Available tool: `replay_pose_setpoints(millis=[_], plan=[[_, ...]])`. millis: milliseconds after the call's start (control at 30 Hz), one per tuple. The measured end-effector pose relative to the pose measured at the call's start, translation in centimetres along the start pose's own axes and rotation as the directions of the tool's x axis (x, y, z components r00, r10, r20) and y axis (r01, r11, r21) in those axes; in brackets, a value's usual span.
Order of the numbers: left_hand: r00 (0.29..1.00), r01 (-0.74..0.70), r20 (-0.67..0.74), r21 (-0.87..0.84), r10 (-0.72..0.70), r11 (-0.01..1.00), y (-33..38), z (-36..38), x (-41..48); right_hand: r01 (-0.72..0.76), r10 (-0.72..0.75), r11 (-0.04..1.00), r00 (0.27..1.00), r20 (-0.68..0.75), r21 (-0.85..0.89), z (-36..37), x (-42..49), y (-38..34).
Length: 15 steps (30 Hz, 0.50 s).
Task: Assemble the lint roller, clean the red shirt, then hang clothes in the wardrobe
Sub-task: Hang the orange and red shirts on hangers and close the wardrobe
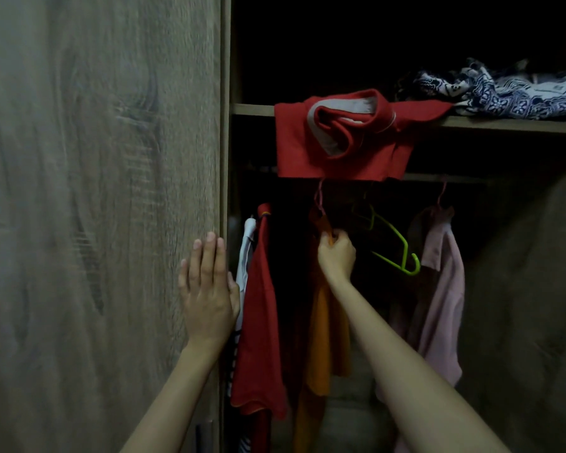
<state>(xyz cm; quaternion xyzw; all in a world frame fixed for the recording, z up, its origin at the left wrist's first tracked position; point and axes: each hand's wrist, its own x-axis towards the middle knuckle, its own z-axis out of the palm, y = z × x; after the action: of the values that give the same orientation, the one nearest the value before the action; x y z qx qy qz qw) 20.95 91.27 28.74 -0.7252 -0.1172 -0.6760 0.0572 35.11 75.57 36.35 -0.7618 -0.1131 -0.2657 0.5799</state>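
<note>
Currently pressing the left hand [208, 289] flat on the wardrobe door [95, 191], fingers [209, 253] straight and close together, forearm raised. Reaching the right hand [336, 256] up, arm outstretched, fingers clamped on the top of a hanging orange garment [324, 315]. Above, seeing the red shirt [307, 152] draped over the shelf [252, 110] edge.

No words, numbers or brand marks can be read from where I stand. The blue-and-white patterned cloth [517, 93] lying on the wardrobe shelf [504, 125] has a pale patch near its right end with faint printed marks. They are too dim and blurred to make out as letters.
</note>
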Motion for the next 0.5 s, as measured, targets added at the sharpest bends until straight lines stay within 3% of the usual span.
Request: replay_pose_setpoints(millis=[267,500], plan=[[1.000,0.018,-0.025,-0.016,-0.018,1.000,-0.1,-0.2,0.1,-0.003,0.006,0.999,0.998,0.067,-0.038,0.1,-0.2,1.3],[0.999,0.028,-0.018,-0.035,-0.028,0.999,-0.1,-0.3,0.1,0.235,-0.235,0.972,0.969,0.077,0.006,-0.8,-3.6,3.6]])
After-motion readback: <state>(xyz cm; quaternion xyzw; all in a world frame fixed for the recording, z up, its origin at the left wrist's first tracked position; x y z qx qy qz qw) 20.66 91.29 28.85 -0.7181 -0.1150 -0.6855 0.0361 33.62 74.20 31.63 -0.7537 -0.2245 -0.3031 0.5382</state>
